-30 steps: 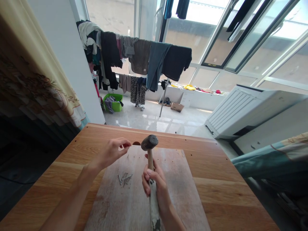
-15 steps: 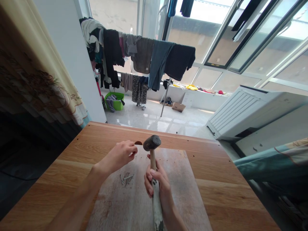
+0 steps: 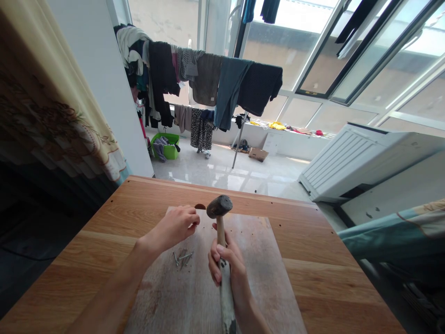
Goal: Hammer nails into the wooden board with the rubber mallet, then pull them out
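My right hand (image 3: 229,262) is wrapped round the wooden handle of a mallet (image 3: 219,207), whose dark cylindrical head points away from me above the board. Near the far left edge of the worn board (image 3: 257,273), my left hand (image 3: 181,222) is closed, its fingertips curled together; whatever is between them is hidden. Several nails (image 3: 182,258) lie in a loose pile on the board, between my left forearm and the mallet handle. Small dark holes or marks run along the board's far part.
Under the board is a wood-grain table (image 3: 323,260) with a round hole at its far side. Beyond it stand a drying rack hung with clothes (image 3: 232,88), a green basket (image 3: 171,151) and a white ribbed appliance (image 3: 344,162). A curtain (image 3: 69,106) hangs at left.
My left hand has shifted very slightly toward me and stays closed. My right hand and the mallet have barely moved.
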Action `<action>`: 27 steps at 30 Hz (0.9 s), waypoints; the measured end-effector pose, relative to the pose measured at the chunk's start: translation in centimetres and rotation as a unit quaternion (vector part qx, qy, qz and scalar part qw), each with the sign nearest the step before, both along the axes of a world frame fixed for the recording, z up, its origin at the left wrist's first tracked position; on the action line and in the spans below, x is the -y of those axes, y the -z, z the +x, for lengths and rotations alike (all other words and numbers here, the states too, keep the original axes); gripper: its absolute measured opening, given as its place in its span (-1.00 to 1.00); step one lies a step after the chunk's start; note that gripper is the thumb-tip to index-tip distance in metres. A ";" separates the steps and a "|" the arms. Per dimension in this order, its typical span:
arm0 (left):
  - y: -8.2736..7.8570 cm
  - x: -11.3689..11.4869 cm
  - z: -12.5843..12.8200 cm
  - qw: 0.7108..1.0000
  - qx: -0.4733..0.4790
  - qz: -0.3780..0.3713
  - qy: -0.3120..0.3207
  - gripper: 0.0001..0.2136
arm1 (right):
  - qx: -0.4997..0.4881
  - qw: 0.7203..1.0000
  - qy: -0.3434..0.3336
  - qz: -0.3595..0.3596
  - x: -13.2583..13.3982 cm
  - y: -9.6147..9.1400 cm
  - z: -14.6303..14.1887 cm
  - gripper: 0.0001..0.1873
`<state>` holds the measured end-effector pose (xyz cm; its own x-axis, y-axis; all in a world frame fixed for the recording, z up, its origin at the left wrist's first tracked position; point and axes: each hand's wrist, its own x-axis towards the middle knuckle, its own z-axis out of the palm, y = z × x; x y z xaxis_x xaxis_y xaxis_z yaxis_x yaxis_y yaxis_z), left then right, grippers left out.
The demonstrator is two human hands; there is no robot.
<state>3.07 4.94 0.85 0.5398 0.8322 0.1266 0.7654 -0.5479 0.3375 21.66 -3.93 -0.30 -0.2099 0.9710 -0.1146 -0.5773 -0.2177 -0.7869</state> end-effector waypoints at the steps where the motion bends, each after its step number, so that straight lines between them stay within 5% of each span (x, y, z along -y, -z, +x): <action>1: 0.2 0.0 -0.1 1.000 0.011 -0.005 0.002 -0.80 | -0.001 1.000 0.000 0.000 0.0 0.0 0.0 -0.55; 16: 4.4 -0.9 -1.1 0.968 0.235 -0.082 -0.009 -0.76 | 0.040 0.999 -0.025 0.022 -0.7 -0.3 1.1 -0.52; 22: 5.0 -0.4 -1.1 0.936 0.329 -0.115 -0.042 -0.81 | 0.075 0.996 -0.035 0.021 -0.2 0.2 1.5 -0.51; 27: 5.0 -0.3 -0.9 0.942 0.318 -0.102 -0.033 -0.84 | 0.096 0.995 -0.037 0.015 0.1 0.6 1.5 -0.55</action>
<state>2.15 5.24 -4.11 0.3557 0.9032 0.2403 0.4035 -0.3803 0.8322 23.19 -4.07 -0.88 -0.2587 0.9571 -0.1305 -0.3996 -0.2290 -0.8876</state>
